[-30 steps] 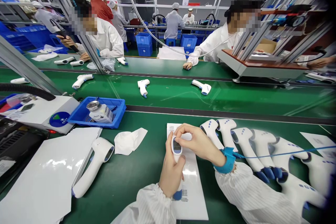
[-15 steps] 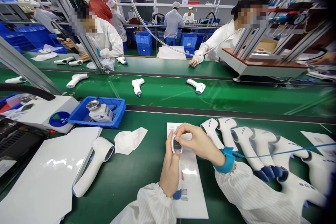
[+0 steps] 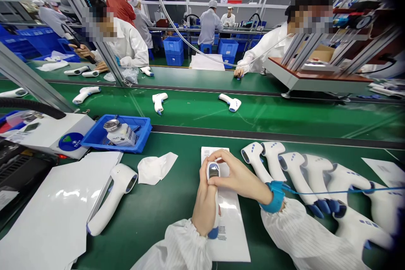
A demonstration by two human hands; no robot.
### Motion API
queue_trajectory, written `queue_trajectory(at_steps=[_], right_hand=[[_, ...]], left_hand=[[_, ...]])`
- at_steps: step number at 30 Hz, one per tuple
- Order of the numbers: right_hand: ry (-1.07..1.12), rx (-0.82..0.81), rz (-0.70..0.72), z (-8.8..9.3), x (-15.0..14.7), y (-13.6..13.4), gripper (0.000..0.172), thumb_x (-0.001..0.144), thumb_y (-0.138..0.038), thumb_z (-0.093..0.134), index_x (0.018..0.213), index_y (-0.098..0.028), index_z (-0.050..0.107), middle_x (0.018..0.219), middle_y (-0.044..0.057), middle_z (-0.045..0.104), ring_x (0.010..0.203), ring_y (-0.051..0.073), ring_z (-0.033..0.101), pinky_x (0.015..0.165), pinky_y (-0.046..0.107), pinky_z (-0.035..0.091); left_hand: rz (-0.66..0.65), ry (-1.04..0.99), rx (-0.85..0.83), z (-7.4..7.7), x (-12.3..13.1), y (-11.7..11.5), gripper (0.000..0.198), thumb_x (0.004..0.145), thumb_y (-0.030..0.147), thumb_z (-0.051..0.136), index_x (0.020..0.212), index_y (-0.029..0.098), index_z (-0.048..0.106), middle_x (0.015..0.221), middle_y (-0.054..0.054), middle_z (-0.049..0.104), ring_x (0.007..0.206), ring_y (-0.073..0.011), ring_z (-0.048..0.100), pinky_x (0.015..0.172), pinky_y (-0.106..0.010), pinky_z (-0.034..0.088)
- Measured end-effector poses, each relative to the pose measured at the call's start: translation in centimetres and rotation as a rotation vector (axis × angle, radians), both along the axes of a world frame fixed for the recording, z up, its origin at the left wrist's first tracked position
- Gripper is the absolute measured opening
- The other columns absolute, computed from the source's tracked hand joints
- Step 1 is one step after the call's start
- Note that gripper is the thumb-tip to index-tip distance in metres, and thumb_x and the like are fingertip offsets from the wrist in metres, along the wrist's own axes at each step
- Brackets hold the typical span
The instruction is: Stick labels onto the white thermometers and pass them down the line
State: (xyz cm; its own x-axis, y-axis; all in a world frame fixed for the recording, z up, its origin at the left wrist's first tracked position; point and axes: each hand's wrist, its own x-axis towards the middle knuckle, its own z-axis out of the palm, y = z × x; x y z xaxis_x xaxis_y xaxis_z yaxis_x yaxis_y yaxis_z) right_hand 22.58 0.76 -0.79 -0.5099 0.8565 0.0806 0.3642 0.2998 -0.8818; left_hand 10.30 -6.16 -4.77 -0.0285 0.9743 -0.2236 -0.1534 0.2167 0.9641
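The left hand (image 3: 205, 206) closes around the handle of a white infrared thermometer (image 3: 214, 171) and holds it upright over a printed white sheet (image 3: 232, 236). The right hand (image 3: 237, 176) holds the thermometer's head in a narrow pinch, with its fingertips (image 3: 223, 156) at the top. A blue wrist strap (image 3: 274, 197) is around the right wrist. Just beside the hands, a row of thermometers (image 3: 294, 173) lies on the green conveyor belt (image 3: 177, 202). More to the left are one other thermometer (image 3: 115, 194) and a white cloth (image 3: 155, 168).
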Motion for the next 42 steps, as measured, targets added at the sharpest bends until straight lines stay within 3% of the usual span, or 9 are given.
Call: queue_trajectory(at_steps=[3, 6, 10, 16, 21, 25, 29, 36, 42], right_hand=[[0.007, 0.048, -0.010, -0.7, -0.1, 0.0, 0.032, 0.076, -0.021, 0.074, 0.102, -0.024, 0.057, 0.108, 0.002, 0.061, 0.102, 0.019, 0.057, 0.092, 0.035, 0.045], [0.016, 0.127, -0.054, -1.3, -0.2, 0.0, 0.022, 0.080, -0.020, 0.071, 0.098, -0.024, 0.060, 0.104, 0.002, 0.064, 0.100, 0.019, 0.058, 0.089, 0.035, 0.046], [0.048, 0.203, -0.115, -1.5, -0.2, -0.2, 0.008, 0.090, -0.022, 0.060, 0.096, -0.025, 0.065, 0.101, 0.002, 0.069, 0.097, 0.019, 0.062, 0.087, 0.034, 0.048], [0.048, 0.279, -0.152, -1.5, -0.6, 0.0, 0.012, 0.093, -0.023, 0.054, 0.092, -0.024, 0.066, 0.094, 0.002, 0.070, 0.090, 0.018, 0.063, 0.081, 0.033, 0.049], [0.105, 0.060, -0.052, -1.4, -0.9, -0.1, 0.016, 0.083, -0.015, 0.063, 0.097, -0.023, 0.062, 0.101, 0.002, 0.062, 0.100, 0.020, 0.057, 0.092, 0.036, 0.045], [0.155, -0.026, 0.053, -1.0, -1.0, -0.8, 0.036, 0.073, -0.016, 0.074, 0.104, -0.024, 0.059, 0.111, 0.003, 0.054, 0.111, 0.021, 0.051, 0.100, 0.039, 0.040], [0.305, 0.011, -0.018, 0.2, -1.4, -1.7, 0.007, 0.086, -0.024, 0.064, 0.092, -0.024, 0.060, 0.102, 0.002, 0.055, 0.104, 0.020, 0.053, 0.096, 0.037, 0.041], [0.441, -0.069, -0.319, 0.9, -2.1, -3.8, 0.021, 0.098, -0.040, 0.042, 0.109, -0.026, 0.054, 0.113, 0.005, 0.053, 0.107, 0.019, 0.055, 0.096, 0.035, 0.044], [0.139, -0.418, -0.073, -1.9, -2.7, -0.8, 0.024, 0.092, -0.041, 0.048, 0.105, -0.022, 0.053, 0.077, 0.000, 0.058, 0.069, 0.017, 0.060, 0.066, 0.031, 0.053]], left_hand=[[0.032, 0.033, 0.049, -0.1, -0.1, -0.1, 0.055, 0.097, 0.041, 0.036, 0.149, 0.026, 0.027, 0.152, -0.007, 0.036, 0.125, -0.0257, 0.050, 0.098, -0.035, 0.047], [0.022, -0.003, -0.024, -0.1, 0.0, -0.2, 0.059, 0.094, 0.043, 0.040, 0.150, 0.030, 0.026, 0.141, -0.010, 0.048, 0.085, -0.0227, 0.067, 0.069, -0.033, 0.056], [0.001, -0.033, -0.087, 0.2, 0.2, -0.2, 0.061, 0.092, 0.041, 0.039, 0.151, 0.033, 0.023, 0.135, -0.011, 0.052, 0.045, -0.0102, 0.052, 0.043, -0.029, 0.047], [-0.014, -0.028, -0.061, 0.5, 0.1, 0.0, 0.060, 0.094, 0.036, 0.034, 0.152, 0.033, 0.017, 0.146, -0.012, 0.042, 0.039, -0.0041, 0.041, 0.039, -0.026, 0.042], [-0.047, -0.046, -0.017, 0.3, -0.1, 0.0, 0.075, 0.085, 0.027, 0.049, 0.150, 0.032, 0.013, 0.139, -0.013, 0.047, 0.036, -0.0020, 0.039, 0.036, -0.024, 0.042], [-0.016, 0.038, 0.050, 0.2, 0.0, -0.4, 0.081, 0.080, 0.016, 0.051, 0.150, 0.030, 0.014, 0.136, -0.010, 0.050, 0.064, -0.0137, 0.063, 0.061, -0.030, 0.056], [0.061, 0.130, 0.186, 0.7, 0.5, -1.3, 0.076, 0.081, 0.015, 0.054, 0.149, 0.024, 0.021, 0.146, -0.012, 0.041, 0.121, -0.0276, 0.054, 0.104, -0.042, 0.043], [0.204, -0.001, 0.132, 3.5, 0.2, -0.7, 0.075, 0.089, 0.030, 0.056, 0.151, 0.029, 0.013, 0.135, -0.011, 0.052, 0.122, -0.0283, 0.054, 0.101, -0.042, 0.045], [0.119, 0.120, 0.093, 2.6, -2.1, 4.0, 0.058, 0.096, 0.043, 0.041, 0.149, 0.028, 0.023, 0.137, -0.011, 0.048, 0.133, -0.0243, 0.041, 0.110, -0.041, 0.033]])
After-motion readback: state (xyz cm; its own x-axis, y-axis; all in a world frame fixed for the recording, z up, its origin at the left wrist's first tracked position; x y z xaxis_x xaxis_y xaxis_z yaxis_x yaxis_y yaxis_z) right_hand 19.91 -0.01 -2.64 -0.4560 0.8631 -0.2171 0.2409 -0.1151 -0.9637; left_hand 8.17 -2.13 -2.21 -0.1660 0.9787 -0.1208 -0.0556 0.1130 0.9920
